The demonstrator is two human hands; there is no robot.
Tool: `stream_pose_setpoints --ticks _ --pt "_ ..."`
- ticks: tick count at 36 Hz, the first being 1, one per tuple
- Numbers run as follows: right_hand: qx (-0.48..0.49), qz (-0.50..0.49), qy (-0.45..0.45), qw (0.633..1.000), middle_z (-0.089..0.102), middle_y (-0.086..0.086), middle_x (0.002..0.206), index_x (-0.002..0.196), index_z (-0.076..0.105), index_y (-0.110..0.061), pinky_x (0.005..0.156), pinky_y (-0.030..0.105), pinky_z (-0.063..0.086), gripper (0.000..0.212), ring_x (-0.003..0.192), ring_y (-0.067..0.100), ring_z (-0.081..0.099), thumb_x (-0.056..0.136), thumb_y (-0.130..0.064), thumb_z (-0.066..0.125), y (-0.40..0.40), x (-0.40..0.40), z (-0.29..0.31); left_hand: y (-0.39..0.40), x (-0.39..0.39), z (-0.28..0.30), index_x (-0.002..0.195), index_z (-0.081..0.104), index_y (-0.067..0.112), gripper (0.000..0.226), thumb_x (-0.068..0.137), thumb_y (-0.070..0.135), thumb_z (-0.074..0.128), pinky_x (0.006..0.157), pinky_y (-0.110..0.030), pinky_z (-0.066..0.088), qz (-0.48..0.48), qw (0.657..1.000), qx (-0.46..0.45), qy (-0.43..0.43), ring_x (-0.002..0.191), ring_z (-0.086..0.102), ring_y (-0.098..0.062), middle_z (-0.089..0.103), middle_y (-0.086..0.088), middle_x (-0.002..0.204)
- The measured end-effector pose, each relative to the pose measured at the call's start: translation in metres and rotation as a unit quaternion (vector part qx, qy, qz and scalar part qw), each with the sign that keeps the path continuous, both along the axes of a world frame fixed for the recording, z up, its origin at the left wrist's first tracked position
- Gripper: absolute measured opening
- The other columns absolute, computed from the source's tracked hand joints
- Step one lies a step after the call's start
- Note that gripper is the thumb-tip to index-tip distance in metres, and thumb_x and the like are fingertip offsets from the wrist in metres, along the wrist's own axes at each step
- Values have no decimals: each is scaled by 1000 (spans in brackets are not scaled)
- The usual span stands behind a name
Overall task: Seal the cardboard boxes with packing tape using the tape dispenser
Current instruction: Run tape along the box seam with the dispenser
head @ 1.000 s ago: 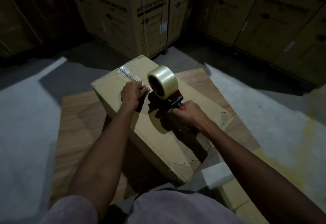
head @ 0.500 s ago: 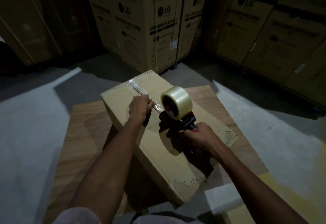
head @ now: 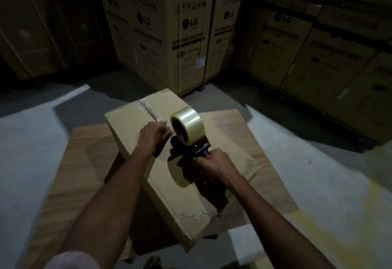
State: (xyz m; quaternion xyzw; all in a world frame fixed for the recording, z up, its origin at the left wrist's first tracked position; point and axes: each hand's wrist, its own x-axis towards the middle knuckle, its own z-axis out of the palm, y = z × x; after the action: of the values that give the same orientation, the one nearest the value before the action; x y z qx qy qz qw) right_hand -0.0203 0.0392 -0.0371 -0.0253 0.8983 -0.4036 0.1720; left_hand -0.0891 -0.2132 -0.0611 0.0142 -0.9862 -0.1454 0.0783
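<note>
Gripping the tape dispenser (head: 192, 148) by its handle, my right hand (head: 214, 163) keeps its grip closed tight, the clear tape roll (head: 187, 125) just ahead of my knuckles. My left hand (head: 152, 136) presses flat, fingers straight, on the tape strip (head: 150, 112) beside the roll. Both rest on the long cardboard box (head: 169, 175), lying on a wooden table (head: 84, 162) beneath my grip.

**Both arms reach forward, one hand flat, one gripping**

The left hand (head: 152, 136) lies knuckles up, fingers pressing down on the tape strip (head: 148, 109). The right hand (head: 216, 163) is curled tight round the tape dispenser (head: 191, 141) handle. Both forearms are bare and extended.
</note>
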Motion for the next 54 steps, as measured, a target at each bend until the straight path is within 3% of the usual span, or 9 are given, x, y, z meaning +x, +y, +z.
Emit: stream_pose_setpoints --ticks 11,18,25,30,33,36,38,41,54 --pt "-61 -13 -20 998 59 -2 49 62 55 -21 42 25 42 33 43 19 59 82 -44 69 19 8 6 20 8 6 114 66 17 32 106 39 44 124 -45 8 24 996 -91 -7 111 65 -27 72 -7 112" --pt "-28 15 11 999 62 4 60 70 61 -14 54 34 49 37 55 20 63 92 -43 69 24 19 9 23 8 5 89 47 23 18 105 32 47 124 -52 9 20 997 -69 -6 100 67 -28 70 -6 92" --pt "0 -7 12 1000 73 20 78 80 70 -4 63 45 58 43 70 37 71 89 -46 69 22 21 14 26 8 13 90 64 18 22 103 31 52 123 -48 7 20 999 -44 -3 104 66 -27 73 -7 97" --pt "-14 -40 -8 999 59 5 59 65 58 -15 55 32 42 35 55 22 58 88 -37 71 24 14 11 26 8 19 94 78 14 17 94 27 67 95 -43 50 -27 995 89 -42 111 61 -35 72 -15 101" --pt "-28 -61 -27 997 56 9 63 66 57 -14 63 38 41 31 62 25 55 87 -32 70 25 14 12 22 15 11 96 76 16 20 93 35 70 81 -42 54 -17 991 131 -26 103 63 -33 71 -12 101" --pt "-23 -48 -25 998 55 10 65 71 58 -14 65 38 40 31 64 23 53 90 -35 70 23 17 15 21 16 8 96 75 18 18 93 35 70 101 -46 45 2 986 164 -20 112 58 -33 71 -8 104" --pt "-12 -40 -14 999 54 9 64 71 57 -15 63 36 39 34 62 21 52 91 -38 72 20 20 16 22 15 7 87 74 20 15 93 34 70 118 -45 15 6 989 145 -13 112 61 -26 73 -5 101" --pt "3 -40 -19 999 61 4 61 68 61 -17 61 34 45 35 58 20 59 90 -42 72 14 24 16 24 14 10 82 74 26 16 94 36 69 113 -34 -7 6 995 98 4 109 66 -19 74 0 98" --pt "38 -78 -19 996 67 13 67 88 69 2 56 38 46 69 59 21 61 62 -62 63 27 48 21 19 12 2 99 76 27 25 99 44 59 122 -55 -4 -8 1000 20 6 108 68 -22 75 -2 101"
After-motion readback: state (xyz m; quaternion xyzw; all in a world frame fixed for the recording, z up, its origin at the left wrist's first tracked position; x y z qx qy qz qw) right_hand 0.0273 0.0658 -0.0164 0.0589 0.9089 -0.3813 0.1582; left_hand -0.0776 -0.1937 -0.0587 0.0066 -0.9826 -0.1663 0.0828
